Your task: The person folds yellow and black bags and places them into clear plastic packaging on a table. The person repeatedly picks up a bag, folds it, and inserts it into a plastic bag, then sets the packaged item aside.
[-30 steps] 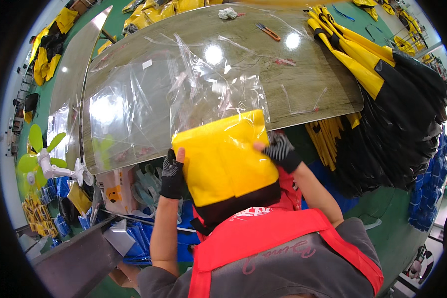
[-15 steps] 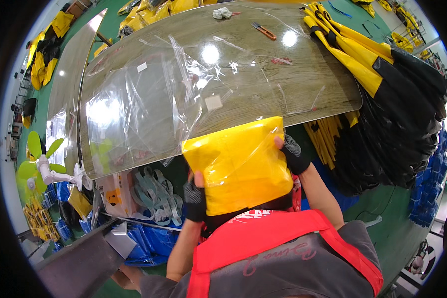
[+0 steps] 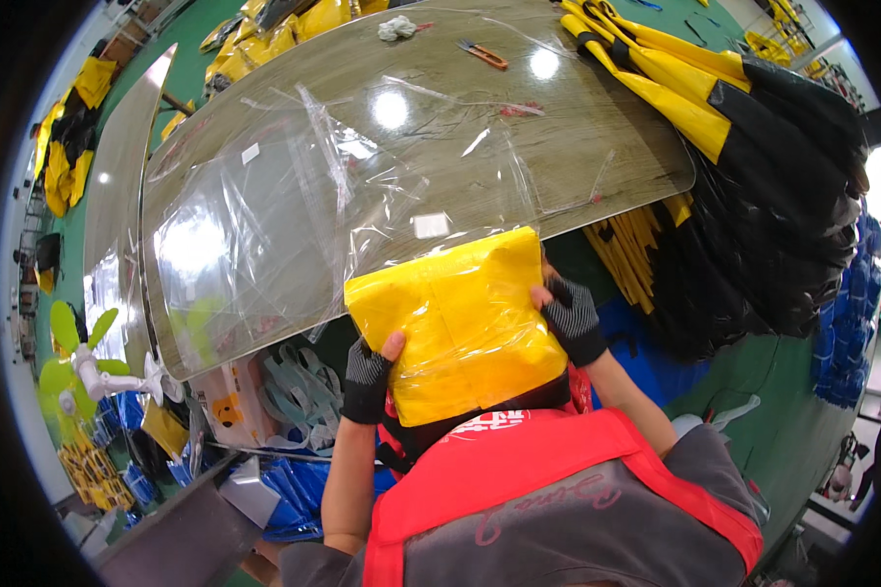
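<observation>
Between my hands is a folded yellow packet (image 3: 450, 333) of sheet-like material, with clear plastic film shining over it. My left hand (image 3: 368, 380), in a dark fingerless glove, grips its left edge, thumb on top. On the right edge my right hand (image 3: 572, 315), gloved the same way, closes round it with the thumb on the upper face. The packet is tilted, its far edge over the table's near edge and its near edge close to my red apron (image 3: 519, 470). Beyond it, clear plastic bags (image 3: 264, 215) lie on the wood-patterned table (image 3: 578, 127). The fingers underneath are hidden.
Orange-handled thread snips (image 3: 484, 55) and a crumpled white wad (image 3: 396, 28) lie toward the table's far side. Black and yellow garments (image 3: 764, 186) hang over the right end. A green-bladed fan (image 3: 88, 357) stands at the left, and blue packets (image 3: 294, 499) lie low left.
The view has shifted a little, so the table things appear further left. My right hand's thumb sits slightly lower on the packet's edge. Both hands keep their hold.
</observation>
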The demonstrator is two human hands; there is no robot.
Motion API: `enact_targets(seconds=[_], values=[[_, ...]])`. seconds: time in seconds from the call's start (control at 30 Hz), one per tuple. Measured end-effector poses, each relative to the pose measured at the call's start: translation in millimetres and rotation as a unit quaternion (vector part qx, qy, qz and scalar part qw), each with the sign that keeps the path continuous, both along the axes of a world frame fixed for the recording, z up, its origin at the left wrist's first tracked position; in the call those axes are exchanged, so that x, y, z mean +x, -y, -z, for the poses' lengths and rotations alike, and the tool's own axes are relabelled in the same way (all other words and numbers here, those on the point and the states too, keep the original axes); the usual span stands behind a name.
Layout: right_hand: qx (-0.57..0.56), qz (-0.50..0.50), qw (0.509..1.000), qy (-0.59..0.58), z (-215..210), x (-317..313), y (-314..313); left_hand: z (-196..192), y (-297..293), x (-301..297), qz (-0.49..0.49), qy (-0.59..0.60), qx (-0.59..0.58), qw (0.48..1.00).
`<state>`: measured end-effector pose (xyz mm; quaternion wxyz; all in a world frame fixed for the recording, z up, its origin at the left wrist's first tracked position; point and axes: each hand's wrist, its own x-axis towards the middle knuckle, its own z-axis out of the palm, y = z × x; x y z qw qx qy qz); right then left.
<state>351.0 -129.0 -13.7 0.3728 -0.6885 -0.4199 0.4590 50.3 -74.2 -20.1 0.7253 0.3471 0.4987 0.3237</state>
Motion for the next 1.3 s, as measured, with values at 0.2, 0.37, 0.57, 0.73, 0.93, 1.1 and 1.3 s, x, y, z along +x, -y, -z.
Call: enact_targets(seconds=[0.2,0.37,0.57,0.73,0.93,1.1,1.3], values=[[0.188,0.006,0.978,-0.086,28.6,32.2,1.9,-19.3,3.9,2.2,0.089,-0.007,0.045,0.995],[-0.021,-0.076,0.969,-0.233,-11.9,0.8,-46.5,-7.9,-42.3,-25.8,0.091,0.016,0.019,0.996],[0.011,-0.056,0.917,-0.395,14.5,-9.1,41.2,8.1,25.2,-10.8,0.004,0.087,-0.045,0.995],[0.006,-0.073,0.974,-0.214,16.1,-21.2,59.7,-3.4,57.0,-31.9,0.164,0.062,-0.003,0.985],[-0.006,0.023,0.973,-0.230,-8.2,-28.0,21.7,9.5,29.1,-27.0,0.093,-0.040,0.081,0.992],[-0.028,-0.131,0.961,-0.243,8.5,-14.6,72.7,10.4,82.2,-32.6,0.131,0.084,-0.056,0.986],[-0.139,-0.073,0.987,0.037,-68.5,-23.2,44.0,42.1,75.6,-20.6,0.151,0.035,0.000,0.988]])
